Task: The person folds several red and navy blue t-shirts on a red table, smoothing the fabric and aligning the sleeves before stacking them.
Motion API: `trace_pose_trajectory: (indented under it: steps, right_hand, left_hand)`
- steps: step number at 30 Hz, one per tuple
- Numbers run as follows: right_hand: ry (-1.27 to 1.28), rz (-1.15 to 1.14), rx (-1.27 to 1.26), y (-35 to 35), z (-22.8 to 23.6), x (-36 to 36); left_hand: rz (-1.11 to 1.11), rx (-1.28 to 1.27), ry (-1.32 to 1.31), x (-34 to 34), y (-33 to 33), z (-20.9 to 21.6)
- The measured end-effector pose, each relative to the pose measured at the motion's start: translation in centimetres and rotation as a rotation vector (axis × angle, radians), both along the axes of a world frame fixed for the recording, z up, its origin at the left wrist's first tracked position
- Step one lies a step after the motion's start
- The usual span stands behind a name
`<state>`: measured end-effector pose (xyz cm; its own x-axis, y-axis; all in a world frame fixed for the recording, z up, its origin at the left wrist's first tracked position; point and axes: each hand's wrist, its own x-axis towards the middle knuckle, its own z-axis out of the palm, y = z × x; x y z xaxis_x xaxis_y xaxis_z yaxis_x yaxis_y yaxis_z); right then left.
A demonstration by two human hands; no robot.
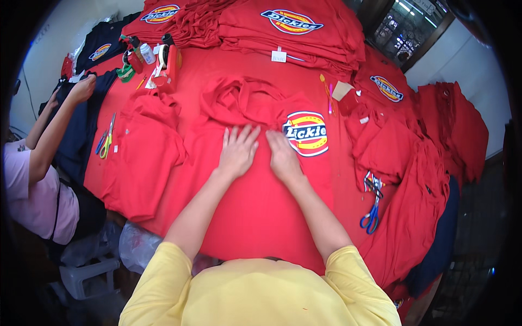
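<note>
A red sweatshirt [244, 201] lies spread on the table in front of me, its far end bunched up like a loose hood or collar. On its right side is a large printed emblem [309, 142] in yellow, red, white and dark blue. My left hand [238, 152] rests flat on the cloth just below the bunched part, its fingers stretched and slightly apart. Beside the emblem, my right hand [284, 156] lies on the same cloth, turned partly on its side. Its fingers reach forward, their tips partly hidden, and nothing shows in its grip.
Red garment stacks [293, 41] line the far side; more red clothes [405, 179] lie right with blue-handled scissors [373, 209]. Left are a folded red garment [144, 157], yellow-handled scissors [107, 138], a tape dispenser [168, 68] and bottles [147, 53]. A co-worker [49, 174] handles dark cloth.
</note>
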<state>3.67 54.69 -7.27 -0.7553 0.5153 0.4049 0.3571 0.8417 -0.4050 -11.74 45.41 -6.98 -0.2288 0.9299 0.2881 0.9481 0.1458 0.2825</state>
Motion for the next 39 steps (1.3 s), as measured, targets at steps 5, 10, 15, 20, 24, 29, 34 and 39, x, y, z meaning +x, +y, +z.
trace_pose_trajectory:
  steps: [5,10,15,20,24,29,34,39]
  right_hand:
    - [-0.166,-0.175,0.253,8.7,0.7,-0.4]
    - [-0.076,-0.285,0.302,11.1,0.2,0.2]
    - [0.046,-0.384,0.251,9.0,1.1,0.0]
    - [-0.134,-0.105,0.090,-0.4,0.4,-0.9]
    - [-0.188,-0.167,0.114,1.8,0.6,-0.5]
    - [-0.148,-0.191,0.088,1.9,0.5,-0.5]
    - [0.009,-0.146,-0.192,2.7,1.6,0.2]
    - [0.848,-0.581,-0.193,9.3,6.5,3.8]
  left_hand:
    - [0.044,-0.167,0.095,-5.2,5.2,1.2]
    - [0.126,-0.136,0.093,-6.0,5.6,1.1]
    - [0.225,-0.046,0.135,-6.0,3.0,1.0]
    - [-0.099,0.116,-0.205,-1.2,1.1,1.4]
    - [0.074,-0.034,0.063,-2.7,0.6,0.7]
    - [0.113,-0.074,0.038,-3.8,0.4,1.0]
    - [0.123,-0.019,0.007,-3.3,0.4,1.0]
    - [0.101,0.283,-0.225,-5.1,0.4,0.6]
